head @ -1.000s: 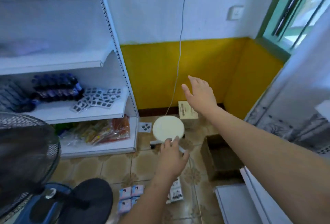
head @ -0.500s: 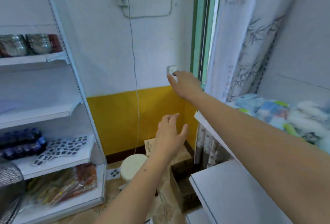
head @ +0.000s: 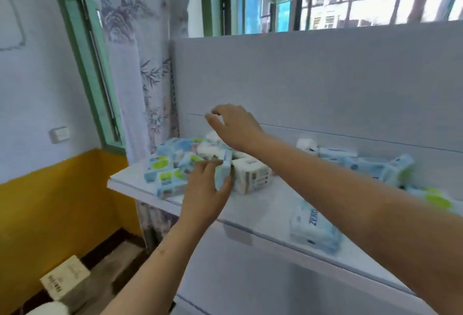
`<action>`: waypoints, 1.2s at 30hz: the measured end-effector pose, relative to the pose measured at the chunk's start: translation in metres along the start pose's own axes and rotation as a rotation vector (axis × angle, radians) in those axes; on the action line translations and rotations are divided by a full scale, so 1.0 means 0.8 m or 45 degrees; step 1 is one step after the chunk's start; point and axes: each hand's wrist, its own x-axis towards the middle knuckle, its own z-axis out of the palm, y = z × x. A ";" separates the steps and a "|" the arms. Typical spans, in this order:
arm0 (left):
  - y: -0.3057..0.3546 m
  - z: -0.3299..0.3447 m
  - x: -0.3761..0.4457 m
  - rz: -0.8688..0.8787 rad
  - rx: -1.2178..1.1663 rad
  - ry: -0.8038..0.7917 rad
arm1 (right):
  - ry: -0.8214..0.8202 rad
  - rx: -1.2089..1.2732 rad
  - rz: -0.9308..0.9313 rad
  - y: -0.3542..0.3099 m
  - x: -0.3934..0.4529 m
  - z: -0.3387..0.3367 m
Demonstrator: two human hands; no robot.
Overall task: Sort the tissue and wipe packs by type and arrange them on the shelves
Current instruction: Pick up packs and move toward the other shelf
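A white shelf (head: 265, 212) holds a jumbled heap of tissue and wipe packs. At its left end lie blue packs with green labels (head: 162, 171) and white packs with brown print (head: 250, 176). My left hand (head: 205, 189) touches a light-blue pack (head: 223, 171) standing on edge, thumb and fingers around it. My right hand (head: 235, 126) hovers over the heap with curled fingers, holding nothing. A blue and white pack (head: 313, 229) lies near the shelf's front edge. More packs (head: 375, 166) lie to the right, partly hidden behind my right forearm.
A patterned curtain (head: 140, 64) hangs left of the shelf beside a green window frame (head: 82, 51). A small cardboard box (head: 65, 282) and a white round object (head: 47, 308) are on the floor at lower left. A lower shelf panel (head: 250, 277) sits below.
The view swung from the floor and left shelves up to the right-hand shelf. Both hands rose from near the floor to the heap of packs; the left now grips a light-blue pack.
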 end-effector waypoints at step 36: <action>0.363 0.436 0.030 -0.192 -0.231 -0.387 | -0.268 0.533 1.270 0.564 -0.359 -0.163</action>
